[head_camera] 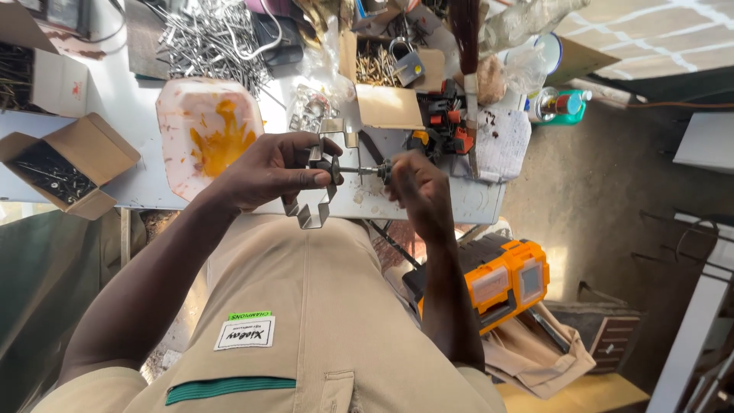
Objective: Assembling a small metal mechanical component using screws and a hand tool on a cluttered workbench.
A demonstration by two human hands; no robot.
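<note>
Left hand [267, 170] clamps a bent shiny steel bracket [312, 206] above the lap | right hand [417, 187] pinches a thin bolt [365, 170] entering it | risk: bolt could slip and drop beside the orange plastic case [508, 283].

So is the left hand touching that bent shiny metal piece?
Touching. The head view shows the left hand wrapped around the top of the bent metal bracket, its fingers pressed against it while the lower part hangs below.
</note>
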